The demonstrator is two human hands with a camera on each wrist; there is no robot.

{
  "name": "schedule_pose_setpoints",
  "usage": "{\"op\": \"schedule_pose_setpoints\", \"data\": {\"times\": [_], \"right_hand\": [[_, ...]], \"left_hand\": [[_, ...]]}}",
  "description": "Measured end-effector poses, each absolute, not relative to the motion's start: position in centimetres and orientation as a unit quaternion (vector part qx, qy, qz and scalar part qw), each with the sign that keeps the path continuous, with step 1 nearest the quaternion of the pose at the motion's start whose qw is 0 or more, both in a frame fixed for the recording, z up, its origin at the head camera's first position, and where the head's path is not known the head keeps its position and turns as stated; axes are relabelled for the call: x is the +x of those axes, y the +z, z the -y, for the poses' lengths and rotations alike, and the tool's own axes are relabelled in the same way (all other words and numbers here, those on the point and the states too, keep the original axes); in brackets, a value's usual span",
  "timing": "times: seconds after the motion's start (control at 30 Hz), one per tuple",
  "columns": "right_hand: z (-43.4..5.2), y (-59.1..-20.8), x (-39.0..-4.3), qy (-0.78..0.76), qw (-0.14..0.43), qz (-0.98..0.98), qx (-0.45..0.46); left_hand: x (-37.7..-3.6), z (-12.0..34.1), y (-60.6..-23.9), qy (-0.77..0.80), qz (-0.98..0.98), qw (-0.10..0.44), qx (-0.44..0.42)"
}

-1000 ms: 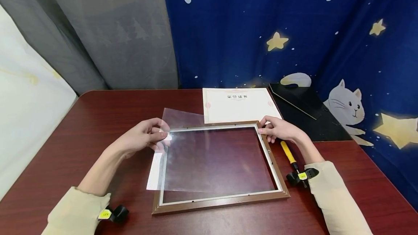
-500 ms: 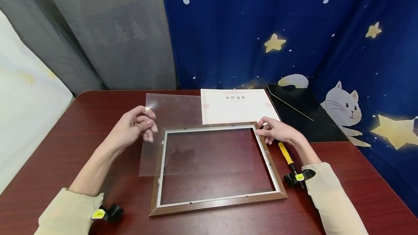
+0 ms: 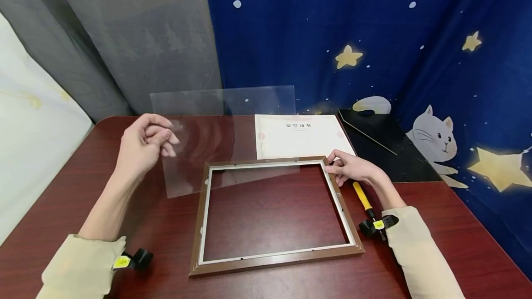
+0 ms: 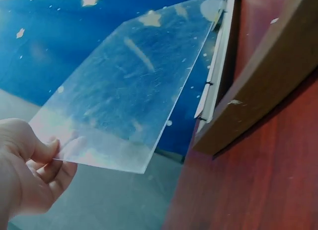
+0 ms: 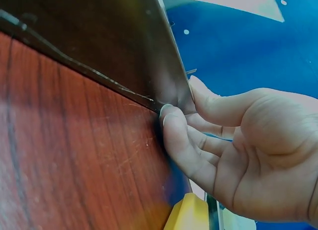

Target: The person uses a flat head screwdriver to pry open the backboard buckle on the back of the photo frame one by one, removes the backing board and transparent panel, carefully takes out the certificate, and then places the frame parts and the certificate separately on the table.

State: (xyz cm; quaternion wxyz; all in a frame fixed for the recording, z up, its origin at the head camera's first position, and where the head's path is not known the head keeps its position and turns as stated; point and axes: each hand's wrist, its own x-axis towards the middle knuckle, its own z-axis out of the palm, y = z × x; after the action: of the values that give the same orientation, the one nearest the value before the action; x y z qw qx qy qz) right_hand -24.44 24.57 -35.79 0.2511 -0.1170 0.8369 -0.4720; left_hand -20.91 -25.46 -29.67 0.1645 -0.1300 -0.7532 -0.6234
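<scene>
Above the wooden picture frame [image 3: 274,216], toward its far left corner, the left hand [image 3: 143,144] pinched one edge of a clear plastic sheet [image 3: 224,133] between thumb and curled fingers, holding it tilted in the air off the red-brown table [image 3: 436,243]. At the frame's far right corner the right hand [image 3: 353,167] rested with bent fingertips [image 5: 169,113] touching the rail. Behind the frame lay a certificate [image 3: 301,135] headed with four red Chinese characters, too small to read surely. Right of the frame lay a yellow-handled tool [image 3: 362,196], and beyond it a black backing board [image 3: 386,144]. The frame held nothing inside.
</scene>
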Motion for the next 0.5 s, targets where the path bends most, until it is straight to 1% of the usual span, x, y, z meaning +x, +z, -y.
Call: {"op": "schedule_pose_setpoints", "data": {"times": [0.07, 0.2, 0.5], "right_hand": [[-24.5, -35.7, -24.4, -0.473, 0.251, -0.837, -0.116], [-24.5, -35.7, -24.3, -0.476, 0.25, -0.836, -0.115], [-24.4, -35.8, -24.4, -0.479, 0.252, -0.833, -0.114]], "left_hand": [[-21.3, 25.7, -29.4, -0.634, 0.74, 0.185, -0.128], [-22.1, 26.4, -29.2, -0.671, 0.7, 0.206, -0.131], [-24.1, 27.3, -29.2, -0.699, 0.669, 0.227, -0.112]]}}
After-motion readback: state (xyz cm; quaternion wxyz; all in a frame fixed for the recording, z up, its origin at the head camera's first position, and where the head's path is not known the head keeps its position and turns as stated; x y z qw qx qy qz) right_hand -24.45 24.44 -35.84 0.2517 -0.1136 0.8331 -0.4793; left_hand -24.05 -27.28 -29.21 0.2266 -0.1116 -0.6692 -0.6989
